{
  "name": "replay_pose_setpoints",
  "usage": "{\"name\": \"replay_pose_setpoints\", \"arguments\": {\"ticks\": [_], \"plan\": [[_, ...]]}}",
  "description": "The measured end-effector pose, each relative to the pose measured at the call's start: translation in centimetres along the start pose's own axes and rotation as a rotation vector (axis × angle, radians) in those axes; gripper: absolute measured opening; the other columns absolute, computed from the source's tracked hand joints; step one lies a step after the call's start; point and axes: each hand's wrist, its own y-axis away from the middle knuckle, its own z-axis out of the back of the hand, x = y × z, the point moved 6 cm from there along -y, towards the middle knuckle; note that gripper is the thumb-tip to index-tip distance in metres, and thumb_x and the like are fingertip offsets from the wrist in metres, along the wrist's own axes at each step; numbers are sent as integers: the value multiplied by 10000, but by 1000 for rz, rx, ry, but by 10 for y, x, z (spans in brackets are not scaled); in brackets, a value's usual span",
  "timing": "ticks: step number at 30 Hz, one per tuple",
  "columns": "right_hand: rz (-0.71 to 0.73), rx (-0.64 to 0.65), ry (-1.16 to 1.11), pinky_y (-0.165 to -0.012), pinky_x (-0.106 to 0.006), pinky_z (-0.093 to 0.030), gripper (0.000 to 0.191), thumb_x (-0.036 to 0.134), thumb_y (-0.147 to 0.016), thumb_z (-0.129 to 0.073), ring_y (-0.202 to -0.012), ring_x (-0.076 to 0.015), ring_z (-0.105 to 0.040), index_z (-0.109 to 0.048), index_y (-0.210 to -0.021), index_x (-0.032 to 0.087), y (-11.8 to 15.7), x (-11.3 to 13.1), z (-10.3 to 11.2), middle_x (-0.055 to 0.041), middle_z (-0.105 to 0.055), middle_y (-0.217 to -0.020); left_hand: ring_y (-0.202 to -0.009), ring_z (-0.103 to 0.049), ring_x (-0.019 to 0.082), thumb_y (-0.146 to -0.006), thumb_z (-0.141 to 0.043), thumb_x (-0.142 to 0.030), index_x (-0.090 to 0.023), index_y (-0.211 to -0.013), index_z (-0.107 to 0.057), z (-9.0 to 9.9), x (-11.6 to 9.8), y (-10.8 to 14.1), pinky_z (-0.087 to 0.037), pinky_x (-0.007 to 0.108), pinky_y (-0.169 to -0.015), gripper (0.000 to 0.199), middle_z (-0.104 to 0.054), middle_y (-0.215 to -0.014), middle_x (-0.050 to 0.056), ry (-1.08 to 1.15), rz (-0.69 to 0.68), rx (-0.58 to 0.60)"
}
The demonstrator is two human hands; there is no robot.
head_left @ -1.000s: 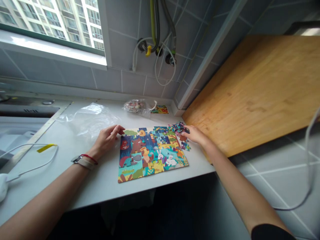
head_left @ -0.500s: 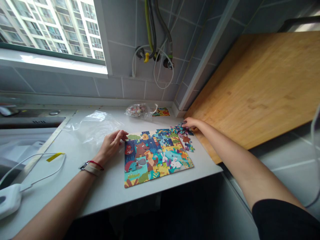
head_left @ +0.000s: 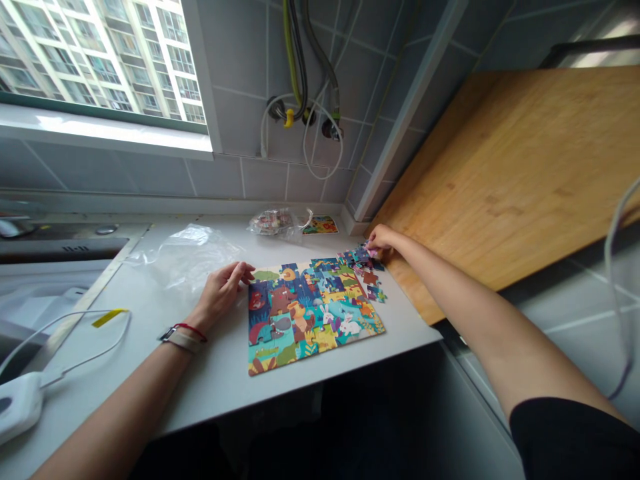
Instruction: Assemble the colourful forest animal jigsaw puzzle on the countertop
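A colourful jigsaw puzzle of jungle animals [head_left: 310, 317] lies mostly assembled on the white counter [head_left: 200, 380]. My left hand [head_left: 219, 291] rests open on the counter, fingertips by the puzzle's upper left corner. At the far right corner, a jumble of loose puzzle pieces [head_left: 363, 261] sits against the puzzle. My right hand [head_left: 381, 239] reaches over that jumble, with its fingertips pinched on a small pink-edged puzzle piece [head_left: 373, 252]. Behind the puzzle lie a clear bag of pieces [head_left: 277, 222] and a small picture card [head_left: 320, 225].
A crumpled plastic sheet [head_left: 193, 250] lies left of the puzzle. A bamboo board [head_left: 500, 187] slants along the counter's right side. A steel sink [head_left: 40, 293] and white cable with plug [head_left: 20, 403] sit at left. Hoses [head_left: 300, 80] hang on the tiled wall.
My right hand has moved from the near side of the loose pieces to their far end and closed its fingertips. My left hand stays by the puzzle, and the view has shifted slightly.
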Motion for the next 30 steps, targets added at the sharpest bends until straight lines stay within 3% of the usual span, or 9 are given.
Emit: {"name": "replay_pose_setpoints", "arguments": {"ticks": [5, 8, 12, 16, 19, 23, 26, 30], "plan": [[23, -55, 26, -709, -247, -529, 251, 352, -837, -820, -850, -226, -724, -812, -923, 116, 12, -2, 20, -128, -806, -898, -709, -704, 218, -870, -471, -870, -165, -904, -745, -1, 0, -1, -537, 278, -578, 757, -755, -797, 94, 7, -5, 10], [58, 19, 7, -706, -234, -543, 253, 345, -871, -788, -831, -206, -734, -814, -1007, 133, 20, 0, 21, -112, -815, -936, -703, -702, 215, -886, -479, -842, -167, -907, -743, -1, 1, -1, -534, 277, -582, 725, -757, -794, 91, 1, -12, 11], [83, 199, -10, -679, -232, -561, 221, 326, -789, -864, -770, -191, -741, -825, -938, 169, 27, 2, 4, -65, -811, -860, -707, -706, 218, -907, -473, -816, -169, -908, -747, 0, 1, -1, -536, 281, -590, 703, -762, -805, 96, -8, -23, 13], [42, 298, 14, -638, -257, -571, 456, 330, -640, -959, -729, -207, -743, -810, -1043, 177, 28, -1, -19, -50, -788, -805, -692, -707, 218, -893, -470, -840, -171, -899, -746, 0, 1, -1, -539, 283, -585, 724, -760, -791, 95, -4, -27, 17], [9, 310, 29, -626, -274, -578, 676, 362, -581, -992, -716, -216, -746, -761, -1195, 197, 24, -4, -31, -39, -781, -814, -688, -704, 215, -884, -468, -855, -168, -899, -747, -1, 0, -1, -540, 285, -588, 742, -758, -787, 95, 1, -22, 18], [-4, 272, 46, -616, -279, -577, 764, 357, -554, -1011, -733, -227, -746, -721, -1239, 181, 20, -5, -36, -60, -789, -890, -694, -705, 217, -876, -465, -865, -171, -889, -745, -1, 0, -1, -533, 283, -582, 748, -757, -786, 91, -6, -22, 21], [14, 232, 51, -621, -267, -569, 765, 314, -520, -1028, -766, -230, -745, -720, -1205, 169, 18, -4, -37, -71, -794, -938, -698, -705, 218, -881, -465, -857, -170, -899, -743, -1, 1, -2, -534, 283, -585, 741, -758, -783, 90, -10, -19, 28], [29, 227, 48, -602, -257, -563, 641, 358, -511, -1033, -706, -209, -731, -754, -1060, 182, 20, -3, -38, -38, -784, -821, -696, -704, 216, -889, -459, -849, -168, -899, -743, -1, 0, -2, -533, 286, -592, 738, -759, -786, 93, -19, -26, 23]]}}
